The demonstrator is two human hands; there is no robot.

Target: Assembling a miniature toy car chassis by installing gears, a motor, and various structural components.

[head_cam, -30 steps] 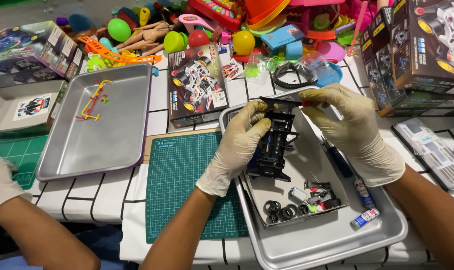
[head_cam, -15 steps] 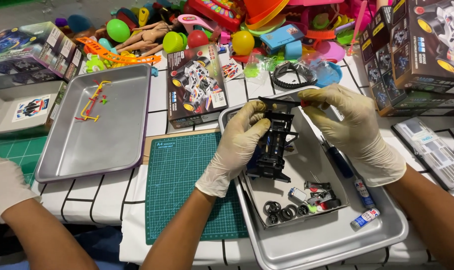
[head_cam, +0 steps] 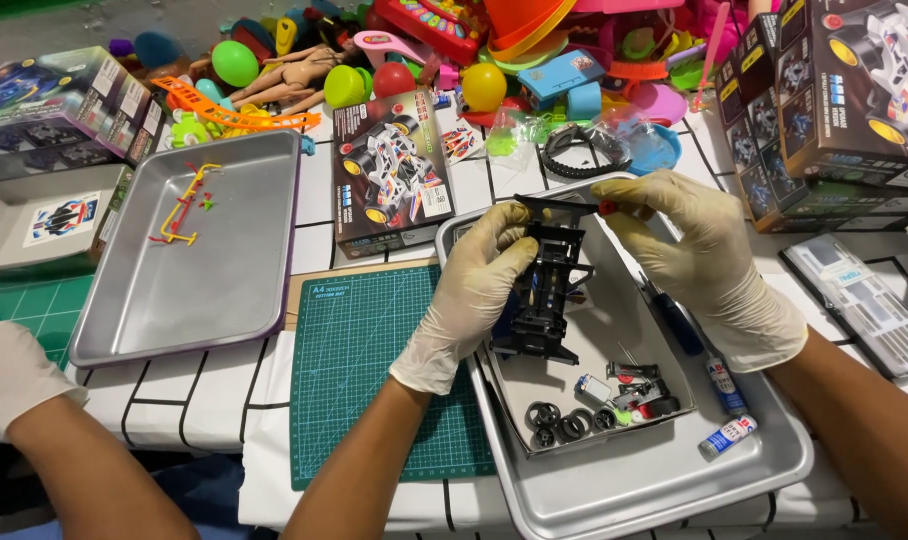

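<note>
A white cloth (head_cam: 214, 400) ruled with black grid lines lies under both hands, smooth and flat. Left of the left hand (head_cam: 471, 292) sits a rectangular green cutting mat (head_cam: 359, 370), matte and finely gridded. Below and around both hands is a shiny steel tray (head_cam: 664, 480) with rounded corners; inside it rests a smaller shallow metal tray (head_cam: 614, 340) holding small black rubber tyres (head_cam: 564, 425), a little motor and red-and-black parts (head_cam: 639, 392). A blue-handled screwdriver (head_cam: 674, 322) and two small batteries (head_cam: 729, 405) lie in the large tray, under the right hand (head_cam: 709, 262).

Far left of the left hand, a second steel tray (head_cam: 189, 300) holds a thin yellow plastic sprue (head_cam: 184, 212) with red bits. Above the hands stands a glossy cardboard model-car box (head_cam: 389, 172), and beyond it a heap of bright plastic toys (head_cam: 444, 50).

Both hands wear thin cream latex gloves. Between them, over the small tray, is a black plastic toy-car chassis (head_cam: 546, 292), ribbed and angular, held upright on end. The left hand is closed around its side; the right hand pinches its top edge with thumb and fingertips.

At the far left edge, another person's gloved hand (head_cam: 9, 370) rests on the cloth.
</note>
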